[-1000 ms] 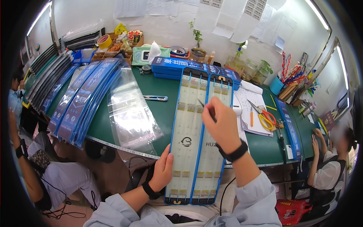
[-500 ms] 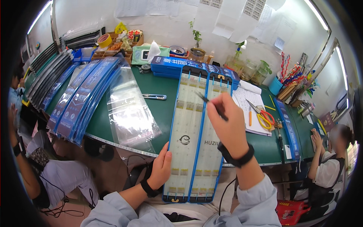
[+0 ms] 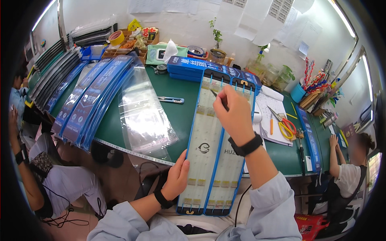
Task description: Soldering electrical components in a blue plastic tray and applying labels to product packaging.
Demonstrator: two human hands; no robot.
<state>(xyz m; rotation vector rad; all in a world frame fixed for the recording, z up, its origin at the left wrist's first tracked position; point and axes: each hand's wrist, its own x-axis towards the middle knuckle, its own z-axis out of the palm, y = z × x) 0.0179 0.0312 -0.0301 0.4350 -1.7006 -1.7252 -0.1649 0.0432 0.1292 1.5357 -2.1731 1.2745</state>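
Observation:
A long, slim case (image 3: 205, 160) with a blue frame, black ends and two clear panels rests tilted between my lap and the table. Rows of small, fine pieces show through the panels. My left hand (image 3: 177, 176) grips its lower left edge, with the thumb on the side rim. Over the upper part, my right hand (image 3: 235, 112) pinches thin dark tweezers (image 3: 214, 94). Their tip points at the upper left panel; I cannot tell whether it touches. The hand partly hides the right panel.
Left of the case lie clear plastic bags (image 3: 144, 116), a blue utility knife (image 3: 171, 99) and stacked blue packages (image 3: 94, 92). Blue boxes (image 3: 185, 66) stand behind it. To the right are papers (image 3: 267, 100), scissors (image 3: 283, 122) and a pen cup (image 3: 297, 93). People sit at both sides.
My right hand and the tweezers have shifted slightly up and left over the case. My left hand keeps its grip on the edge. The whole view has shifted a little.

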